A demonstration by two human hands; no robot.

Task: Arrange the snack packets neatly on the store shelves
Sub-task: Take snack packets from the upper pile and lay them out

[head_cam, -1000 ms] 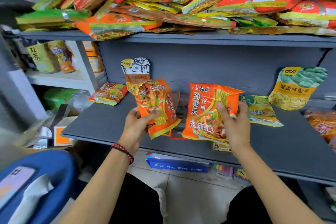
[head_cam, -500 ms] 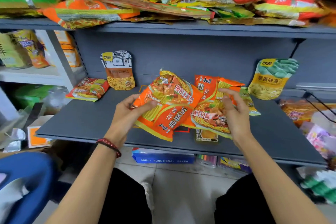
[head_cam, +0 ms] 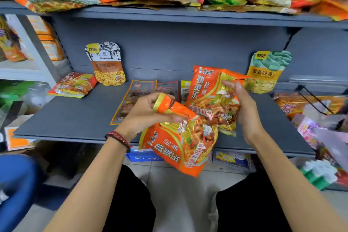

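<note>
My left hand [head_cam: 145, 114] grips the top edge of an orange noodle packet [head_cam: 180, 143] that hangs down past the front of the grey shelf [head_cam: 71, 115]. My right hand [head_cam: 243, 107] holds another orange noodle packet [head_cam: 205, 92] upright over the shelf, with at least one more packet behind it. Flat brown snack packets [head_cam: 135, 96] lie on the shelf behind my hands. A white-and-orange nut pouch [head_cam: 106, 62] and a green-and-yellow pouch [head_cam: 267, 69] lean on the back wall. A red noodle packet [head_cam: 73, 84] lies at the left.
The upper shelf [head_cam: 188, 13] carries a loose heap of several noodle packets that overhang its edge. More packets [head_cam: 293, 103] lie on the shelf's right end. A blue paper box [head_cam: 143, 156] sits below the shelf. A blue seat [head_cam: 17, 184] is at lower left.
Both hands lifted their noodle packets off the shelf. The left packet turned over and now hangs below the shelf edge, uncovering the flat brown packets. The view came closer.
</note>
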